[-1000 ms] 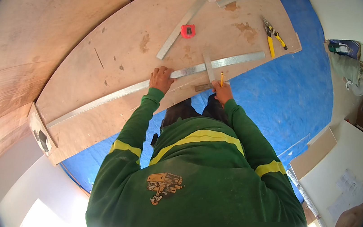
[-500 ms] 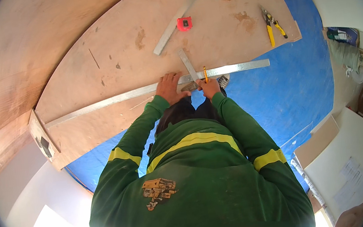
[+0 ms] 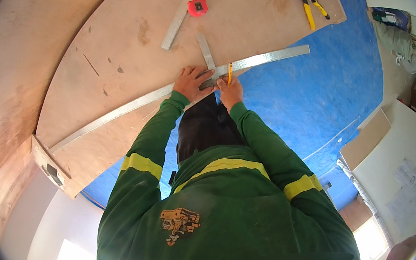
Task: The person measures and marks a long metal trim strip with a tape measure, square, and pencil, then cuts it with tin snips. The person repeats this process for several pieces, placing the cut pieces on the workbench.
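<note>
A long shiny metal strip (image 3: pixel 127 108) runs across the near edge of the plywood board (image 3: pixel 125 51), its right end sticking out past the wood. A square with a metal blade (image 3: pixel 206 50) lies crosswise over the strip, its dark head at the strip's near edge. My left hand (image 3: pixel 192 83) rests on the strip, its fingers and thumb around the square's head. My right hand (image 3: pixel 231 93) is closed on a yellow pencil (image 3: pixel 230 72) beside the square's blade, over the strip. The pencil's tip is hidden by the fingers.
Farther up the board lie a red tape measure (image 3: pixel 197 7), another metal strip (image 3: pixel 179 22) and yellow-handled tin snips (image 3: pixel 311 5). A blue sheet (image 3: pixel 312 91) covers the floor to the right. A cardboard piece (image 3: pixel 365 139) leans at lower right.
The view has shifted, and the board's things sit higher in it. My left hand has come closer to the square and taken its head. My right hand still holds the pencil.
</note>
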Tool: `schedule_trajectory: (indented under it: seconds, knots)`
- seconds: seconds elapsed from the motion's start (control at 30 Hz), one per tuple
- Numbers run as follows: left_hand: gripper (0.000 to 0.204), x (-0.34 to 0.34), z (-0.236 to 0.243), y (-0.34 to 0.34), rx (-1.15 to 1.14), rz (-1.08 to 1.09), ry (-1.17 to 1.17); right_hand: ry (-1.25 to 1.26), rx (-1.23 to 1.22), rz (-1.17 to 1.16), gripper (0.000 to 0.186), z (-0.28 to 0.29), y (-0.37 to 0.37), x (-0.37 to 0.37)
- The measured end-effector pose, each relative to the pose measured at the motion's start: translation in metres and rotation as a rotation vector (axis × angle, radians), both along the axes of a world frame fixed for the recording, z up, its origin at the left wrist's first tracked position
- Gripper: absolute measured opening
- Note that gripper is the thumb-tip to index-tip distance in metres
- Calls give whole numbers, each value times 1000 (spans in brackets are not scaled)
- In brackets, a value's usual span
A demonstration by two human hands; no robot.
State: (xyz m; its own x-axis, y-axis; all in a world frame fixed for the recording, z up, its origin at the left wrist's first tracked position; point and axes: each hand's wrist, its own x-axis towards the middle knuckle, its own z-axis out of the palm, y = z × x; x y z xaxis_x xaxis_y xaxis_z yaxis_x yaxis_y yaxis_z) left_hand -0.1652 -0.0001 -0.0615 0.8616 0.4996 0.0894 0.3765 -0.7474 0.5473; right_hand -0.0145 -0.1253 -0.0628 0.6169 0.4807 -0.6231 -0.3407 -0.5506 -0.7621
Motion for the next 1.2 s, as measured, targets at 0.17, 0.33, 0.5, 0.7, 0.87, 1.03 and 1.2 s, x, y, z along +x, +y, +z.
schedule_trajectory:
  seconds: [0.17,0.33,0.5,0.7,0.87,1.03,1.2]
  knots:
    - [61,6,10,-3,52,5,55,45,-21,174,19,-4,-14,18]
    - [59,10,19,-5,76,3,58,63,123,146,18,-14,-12,17]
    - [52,11,22,-10,55,32,19,120,145,133,19,-12,-15,15]
    - [48,5,16,-8,57,-7,-32,88,142,234,24,9,-36,45]
    - [46,0,8,-9,81,6,-21,74,-42,223,30,21,-54,76]
    - [53,-2,1,-8,150,-30,9,-114,-52,258,36,26,-55,83]
    - [52,-3,2,-9,141,-17,-13,-138,27,293,48,40,-42,82]
